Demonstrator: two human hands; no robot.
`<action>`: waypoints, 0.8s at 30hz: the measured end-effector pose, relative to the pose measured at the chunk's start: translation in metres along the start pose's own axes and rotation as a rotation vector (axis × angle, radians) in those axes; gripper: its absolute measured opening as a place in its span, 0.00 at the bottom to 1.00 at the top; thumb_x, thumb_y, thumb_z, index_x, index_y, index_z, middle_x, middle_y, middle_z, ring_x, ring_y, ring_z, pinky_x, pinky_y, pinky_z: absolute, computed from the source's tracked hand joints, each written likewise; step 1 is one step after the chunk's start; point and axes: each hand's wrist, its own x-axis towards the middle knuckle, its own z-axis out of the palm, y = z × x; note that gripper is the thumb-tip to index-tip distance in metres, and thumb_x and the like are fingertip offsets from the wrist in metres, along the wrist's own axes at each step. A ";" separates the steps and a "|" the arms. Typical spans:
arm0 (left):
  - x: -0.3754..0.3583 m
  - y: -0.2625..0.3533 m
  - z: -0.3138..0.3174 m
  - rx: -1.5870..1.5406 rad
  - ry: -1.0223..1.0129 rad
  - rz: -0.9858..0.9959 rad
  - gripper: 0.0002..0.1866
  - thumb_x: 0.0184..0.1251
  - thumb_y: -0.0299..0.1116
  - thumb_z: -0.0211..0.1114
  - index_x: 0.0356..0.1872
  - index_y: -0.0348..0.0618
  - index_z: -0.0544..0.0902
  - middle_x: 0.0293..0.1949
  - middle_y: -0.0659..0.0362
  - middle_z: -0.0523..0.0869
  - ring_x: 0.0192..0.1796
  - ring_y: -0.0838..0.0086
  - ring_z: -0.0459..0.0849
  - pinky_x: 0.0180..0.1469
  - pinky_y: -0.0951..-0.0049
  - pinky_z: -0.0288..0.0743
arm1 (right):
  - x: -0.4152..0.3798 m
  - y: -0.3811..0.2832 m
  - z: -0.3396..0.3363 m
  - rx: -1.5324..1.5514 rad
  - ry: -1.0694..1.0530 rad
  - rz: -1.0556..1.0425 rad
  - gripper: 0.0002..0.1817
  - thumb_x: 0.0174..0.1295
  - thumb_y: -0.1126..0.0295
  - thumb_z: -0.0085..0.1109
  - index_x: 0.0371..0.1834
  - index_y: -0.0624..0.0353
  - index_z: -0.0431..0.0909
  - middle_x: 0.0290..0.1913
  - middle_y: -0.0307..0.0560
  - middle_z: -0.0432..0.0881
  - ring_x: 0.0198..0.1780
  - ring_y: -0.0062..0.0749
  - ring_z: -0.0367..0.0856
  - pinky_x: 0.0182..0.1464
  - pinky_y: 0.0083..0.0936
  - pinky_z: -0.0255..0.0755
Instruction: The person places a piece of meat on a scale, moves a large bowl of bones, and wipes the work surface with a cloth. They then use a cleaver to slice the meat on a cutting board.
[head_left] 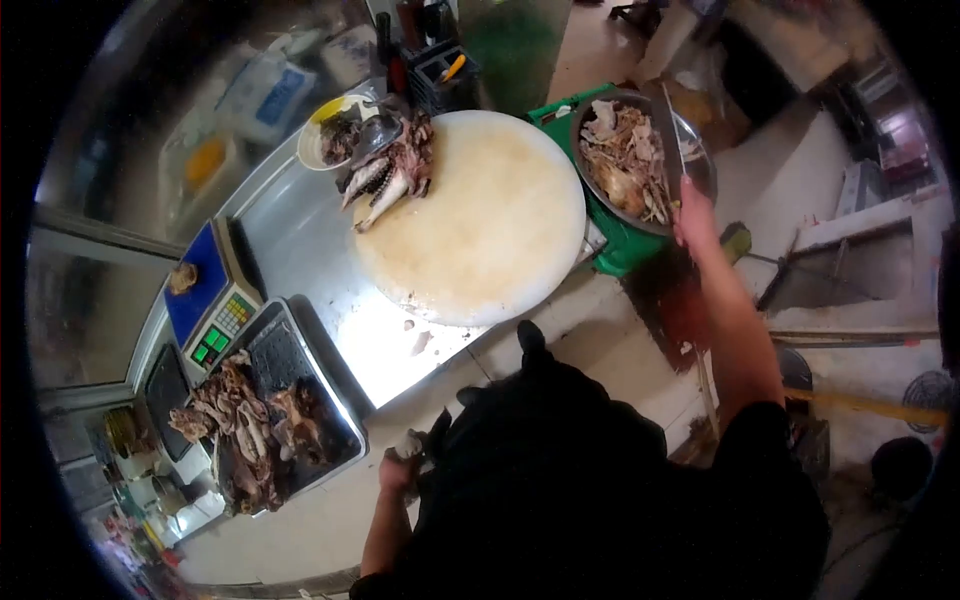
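Observation:
My right hand [695, 215] is closed round the handle of a knife [676, 140]. Its long blade points away from me, over the right part of a metal basin [575, 145] holding torn cooked meat and bones [622, 160]. Low by my body, my left hand [398, 470] is closed around a small greyish thing [408, 443] that I cannot make out. In front of me lies a round cutting board [480, 220]. Dark meat with jawbones and teeth [385, 175] rests at the board's left edge.
A yellow-rimmed bowl [310, 150] with dark bits stands behind the jawbones. To the left are a digital scale [205, 285] and a metal tray [350, 440] with meat pieces [245, 420]. A dark knife holder [440, 85] stands at the back. Green material [612, 245] lies under the basin.

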 end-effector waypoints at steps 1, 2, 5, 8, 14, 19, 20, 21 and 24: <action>-0.004 -0.004 0.005 -0.163 0.019 -0.074 0.19 0.63 0.46 0.64 0.49 0.45 0.82 0.47 0.53 0.87 0.49 0.53 0.84 0.48 0.62 0.79 | 0.006 -0.001 -0.001 -0.054 -0.021 0.032 0.27 0.74 0.41 0.42 0.40 0.57 0.73 0.15 0.39 0.66 0.10 0.25 0.61 0.11 0.26 0.55; -0.013 -0.013 0.010 -0.149 0.007 -0.085 0.19 0.63 0.46 0.64 0.49 0.45 0.82 0.47 0.53 0.87 0.49 0.53 0.84 0.48 0.62 0.79 | 0.005 0.007 -0.001 -0.057 -0.023 0.053 0.27 0.74 0.41 0.42 0.40 0.57 0.73 0.15 0.39 0.66 0.10 0.25 0.61 0.11 0.26 0.55; -0.006 0.001 0.004 0.230 -0.044 0.278 0.21 0.63 0.55 0.63 0.51 0.57 0.83 0.47 0.47 0.85 0.50 0.49 0.83 0.51 0.55 0.77 | 0.014 0.012 0.001 -0.179 0.056 -0.055 0.34 0.75 0.42 0.39 0.39 0.68 0.78 0.16 0.48 0.72 0.11 0.35 0.68 0.16 0.36 0.63; -0.009 0.022 0.002 0.220 -0.135 -0.040 0.16 0.62 0.53 0.63 0.48 0.64 0.85 0.51 0.46 0.84 0.48 0.51 0.84 0.50 0.56 0.77 | 0.037 0.020 -0.006 -0.272 -0.093 0.080 0.33 0.75 0.43 0.39 0.46 0.68 0.80 0.18 0.52 0.76 0.13 0.39 0.72 0.19 0.38 0.67; 0.004 -0.022 0.016 0.552 -0.146 0.238 0.23 0.59 0.54 0.67 0.51 0.54 0.84 0.46 0.45 0.86 0.48 0.50 0.84 0.49 0.58 0.78 | -0.022 0.058 0.045 -0.721 -0.046 -0.524 0.33 0.73 0.44 0.41 0.71 0.55 0.65 0.50 0.69 0.81 0.50 0.68 0.81 0.52 0.53 0.74; -0.008 -0.006 0.005 0.007 -0.031 -0.103 0.33 0.52 0.56 0.73 0.51 0.39 0.82 0.45 0.43 0.87 0.49 0.50 0.85 0.50 0.60 0.78 | -0.156 0.024 0.129 -1.018 -0.766 -0.476 0.31 0.72 0.47 0.47 0.76 0.40 0.57 0.50 0.58 0.84 0.46 0.58 0.84 0.46 0.44 0.79; -0.009 -0.007 0.004 -0.052 -0.035 -0.045 0.35 0.50 0.57 0.75 0.50 0.35 0.81 0.46 0.42 0.87 0.49 0.51 0.85 0.50 0.61 0.78 | -0.177 0.012 0.145 -1.126 -0.879 -0.617 0.32 0.73 0.46 0.46 0.77 0.40 0.54 0.41 0.57 0.85 0.42 0.57 0.84 0.42 0.46 0.79; -0.017 0.010 -0.007 -0.051 -0.032 -0.049 0.35 0.50 0.57 0.75 0.50 0.35 0.81 0.46 0.42 0.87 0.49 0.51 0.85 0.50 0.61 0.78 | -0.187 0.038 0.166 -0.971 -0.878 -0.771 0.31 0.73 0.46 0.45 0.75 0.43 0.57 0.35 0.56 0.84 0.37 0.55 0.84 0.39 0.47 0.78; -0.037 0.044 -0.035 -0.129 -0.036 -0.135 0.37 0.49 0.58 0.75 0.48 0.32 0.80 0.45 0.43 0.87 0.49 0.52 0.85 0.50 0.61 0.78 | -0.216 0.028 0.206 -0.992 -1.007 -0.734 0.31 0.74 0.47 0.44 0.75 0.48 0.58 0.34 0.55 0.84 0.35 0.56 0.84 0.38 0.47 0.77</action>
